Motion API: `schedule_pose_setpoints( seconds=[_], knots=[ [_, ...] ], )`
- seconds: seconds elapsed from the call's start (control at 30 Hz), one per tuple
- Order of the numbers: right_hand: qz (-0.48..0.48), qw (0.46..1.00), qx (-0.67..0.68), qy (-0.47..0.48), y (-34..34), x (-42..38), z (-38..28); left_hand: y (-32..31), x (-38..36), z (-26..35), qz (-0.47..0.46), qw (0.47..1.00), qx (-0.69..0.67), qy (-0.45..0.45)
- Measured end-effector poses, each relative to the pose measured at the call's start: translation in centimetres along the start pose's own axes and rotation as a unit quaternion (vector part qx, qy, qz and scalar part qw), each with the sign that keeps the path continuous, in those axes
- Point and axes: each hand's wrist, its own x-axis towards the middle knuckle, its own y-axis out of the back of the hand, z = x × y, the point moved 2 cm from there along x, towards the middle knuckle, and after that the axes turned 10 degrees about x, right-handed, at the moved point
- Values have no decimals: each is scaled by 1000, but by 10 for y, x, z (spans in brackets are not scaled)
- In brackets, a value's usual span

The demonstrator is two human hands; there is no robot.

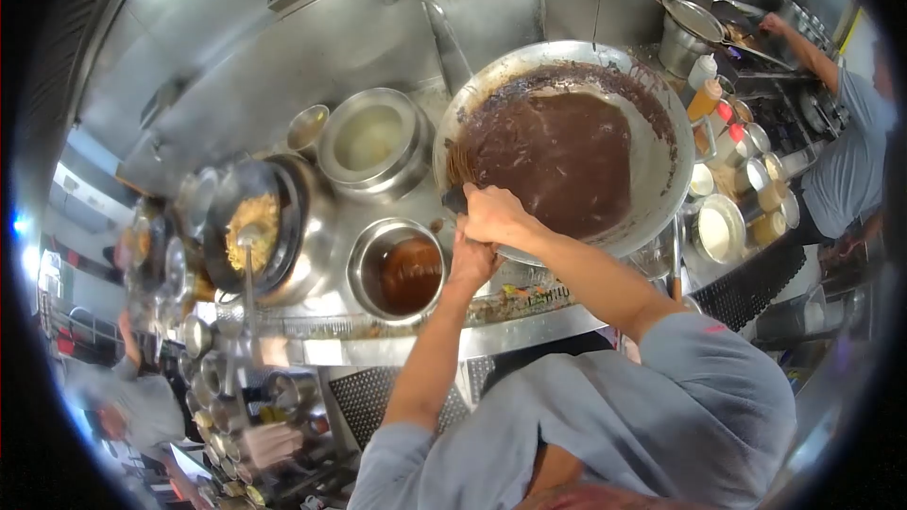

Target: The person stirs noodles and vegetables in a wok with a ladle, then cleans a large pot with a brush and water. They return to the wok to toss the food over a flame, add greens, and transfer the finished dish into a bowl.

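Both of my hands are closed around the handle of a whisk (460, 166) at the near left rim of a very large metal bowl (668, 179). My right hand (501, 217) is higher up, near the dark part of the handle, and my left hand (472, 263) grips just below it. The whisk's brown-coated wires rest against the inside wall, at the edge of a thick dark brown mixture (557, 165). Smears of the mixture cling to the bowl's far wall. My fingers hide most of the handle.
Left of the bowl stand a pot of brown liquid (412, 274), a pot of pale liquid (368, 144) and a wok (227, 269) with food and a ladle (249, 236). Squeeze bottles (704, 99) and a white-filled container (720, 231) sit right. Co-workers (846, 146) stand on both sides.
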Motion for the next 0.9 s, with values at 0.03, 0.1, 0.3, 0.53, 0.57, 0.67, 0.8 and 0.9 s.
schedule_pose_setpoints(
  seconds=[0.03, 0.1, 0.3, 0.53, 0.57, 0.67, 0.8, 0.9],
  knots=[
    [11, 1000, 12, -16, 4, 6, 2, 4, 2, 2, 4, 1000, -10, 8],
    [53, 996, 33, -59, 17, 42, 17, 19, 8, 5, 19, 999, -40, 3],
    [7, 999, 21, -47, 2, 21, 1, 10, 3, 6, 18, 1000, -7, 15],
    [68, 985, 114, -114, 29, 66, 27, 15, 10, 6, 15, 999, -40, 30],
    [63, 990, 86, -86, 21, 57, 22, 16, 10, 6, 24, 998, -44, 26],
    [0, 998, 39, -40, 13, 0, -1, 4, 2, 5, -73, 997, 7, 39],
    [61, 990, 80, -98, 30, 58, 33, 18, 8, 8, 17, 999, -33, 24],
    [54, 993, 63, -85, 25, 59, 29, 15, 10, 7, 26, 999, -32, 23]
  ],
)
